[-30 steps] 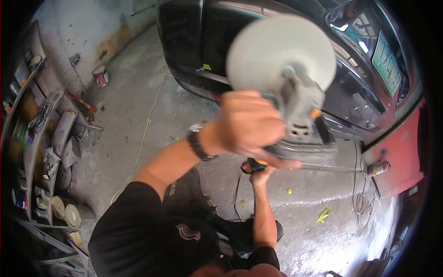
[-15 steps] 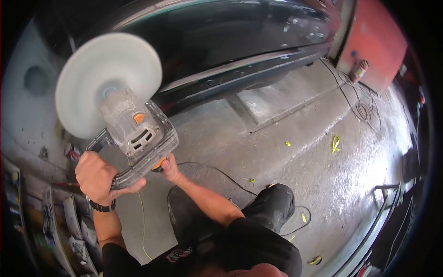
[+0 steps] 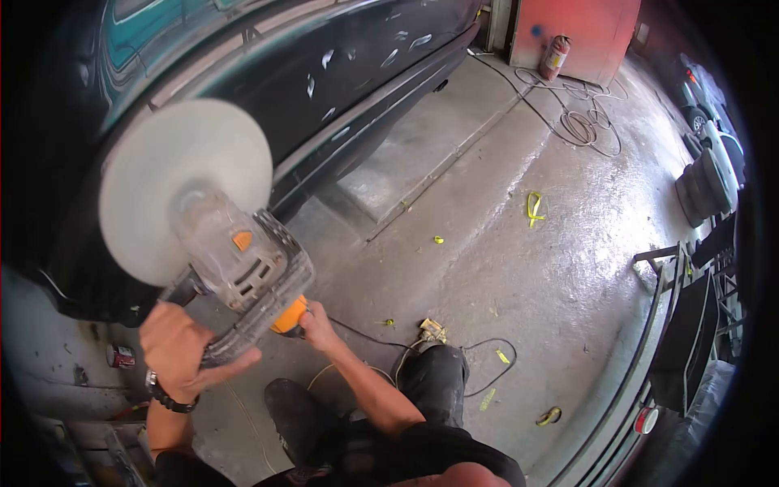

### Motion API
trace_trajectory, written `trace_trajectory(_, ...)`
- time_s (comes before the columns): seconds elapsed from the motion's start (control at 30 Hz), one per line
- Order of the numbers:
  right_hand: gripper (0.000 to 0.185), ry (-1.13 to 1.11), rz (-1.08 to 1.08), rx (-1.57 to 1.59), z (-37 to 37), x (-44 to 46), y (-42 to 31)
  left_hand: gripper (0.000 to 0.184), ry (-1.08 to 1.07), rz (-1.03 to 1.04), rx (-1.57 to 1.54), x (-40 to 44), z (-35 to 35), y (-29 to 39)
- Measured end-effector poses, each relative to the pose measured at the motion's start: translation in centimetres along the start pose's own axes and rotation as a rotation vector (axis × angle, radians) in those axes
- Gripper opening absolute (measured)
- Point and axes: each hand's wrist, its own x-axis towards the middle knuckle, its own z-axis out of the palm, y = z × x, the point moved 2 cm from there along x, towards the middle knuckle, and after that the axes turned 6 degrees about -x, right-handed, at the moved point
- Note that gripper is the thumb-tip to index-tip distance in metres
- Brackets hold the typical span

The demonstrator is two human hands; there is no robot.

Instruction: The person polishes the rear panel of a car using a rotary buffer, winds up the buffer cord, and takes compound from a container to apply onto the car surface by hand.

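A dusty grey and orange polisher point(image 3: 235, 252) with a large round white pad point(image 3: 187, 178) is held in both hands at the left. My left hand point(image 3: 174, 345), a dark watch on its wrist, is wrapped around the front handle. On the orange rear grip, my right hand point(image 3: 316, 325) is closed, with a black cord running from there. The pad faces the side of a dark car point(image 3: 349, 73) and overlaps it in view; whether they touch I cannot tell. Pale marks dot the car's panel.
A red fire extinguisher point(image 3: 556, 57) stands by a red panel point(image 3: 576, 28), near a coiled hose point(image 3: 578, 126). Yellow-green tape scraps point(image 3: 534, 209) lie on the floor. Metal racks point(image 3: 641, 390) stand at the right, and a can point(image 3: 120, 355) at the lower left.
The view has swung right along the car. The polisher went from upper centre to the left, then stayed there while more of the car's side came into view. Both hands kept hold of it.
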Motion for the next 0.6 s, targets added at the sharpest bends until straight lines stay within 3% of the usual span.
trace_trajectory(0.13, 0.091, 0.069, 0.131, -0.223, -2.9, -5.6, -3.5, 0.046, -0.108, -0.161, -0.163, 1.7, -2.4, 2.9)
trace_trajectory(0.27, 0.087, -0.012, 0.319, -0.375, -3.5, -13.0, -6.4, 0.046, -0.209, -0.409, -0.447, 0.0, -6.1, 5.5)
trace_trajectory(0.37, 0.086, -0.094, 0.506, -0.513, -2.3, -17.0, -10.5, 0.044, -0.385, -0.596, -0.455, -1.4, -10.8, 7.2)
trace_trajectory(0.43, 0.085, -0.201, 0.68, -0.55, 0.7, -17.6, -15.9, 0.039, -0.496, -1.019, -0.778, -1.0, -14.6, 7.9)
trace_trajectory(0.47, 0.084, -0.285, 0.628, -0.665, 0.9, -18.7, -14.8, 0.039, -0.511, -1.202, -0.92, -2.5, -16.5, 7.9)
trace_trajectory(0.5, 0.084, -0.38, 0.706, -0.684, 2.3, -19.2, -16.2, 0.04, -0.515, -1.371, -1.068, -4.6, -18.0, 7.8)
trace_trajectory(0.6, 0.089, -0.575, 0.904, -0.754, 7.5, -18.3, -19.4, 0.04, -0.315, -1.744, -1.132, -8.0, -22.5, 6.8)
